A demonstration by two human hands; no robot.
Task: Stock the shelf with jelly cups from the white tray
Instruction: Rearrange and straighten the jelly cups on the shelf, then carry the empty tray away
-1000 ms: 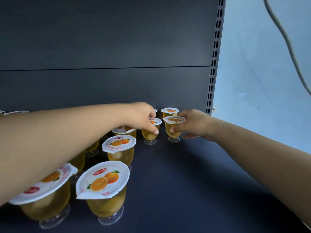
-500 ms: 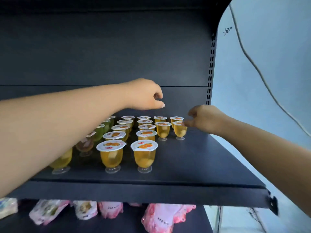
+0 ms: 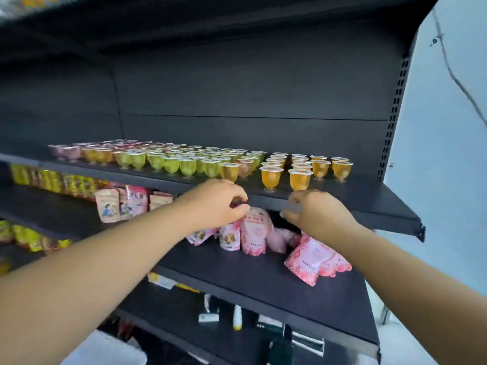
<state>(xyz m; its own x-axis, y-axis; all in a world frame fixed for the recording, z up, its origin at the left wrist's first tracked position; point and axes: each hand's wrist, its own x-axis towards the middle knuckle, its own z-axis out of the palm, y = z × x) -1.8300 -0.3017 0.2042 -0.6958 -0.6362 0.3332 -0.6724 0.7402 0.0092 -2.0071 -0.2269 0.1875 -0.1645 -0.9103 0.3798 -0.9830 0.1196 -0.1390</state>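
Note:
Several rows of jelly cups stand on the dark upper shelf (image 3: 374, 198): orange ones (image 3: 300, 179) at the right, green ones (image 3: 171, 164) in the middle, pinkish ones (image 3: 66, 151) at the far left. The right end of the shelf is bare. My left hand (image 3: 218, 204) and my right hand (image 3: 316, 213) hover in front of the shelf's front edge, below the cups. Their fingers are loosely curled and hold nothing. A blurred white surface (image 3: 105, 349) shows at the bottom left; I cannot tell whether it is the tray.
Pink snack pouches (image 3: 254, 230) lie on the lower shelf (image 3: 263, 280) just behind my hands, with yellow packets (image 3: 50, 180) further left. Small bottles and boxes (image 3: 237, 317) sit on the shelf below. A pale wall (image 3: 442, 154) borders the shelving on the right.
Both hands have let go of the orange cups and drawn back out of the shelf, down to its front edge. The view has pulled back, showing the lower shelves.

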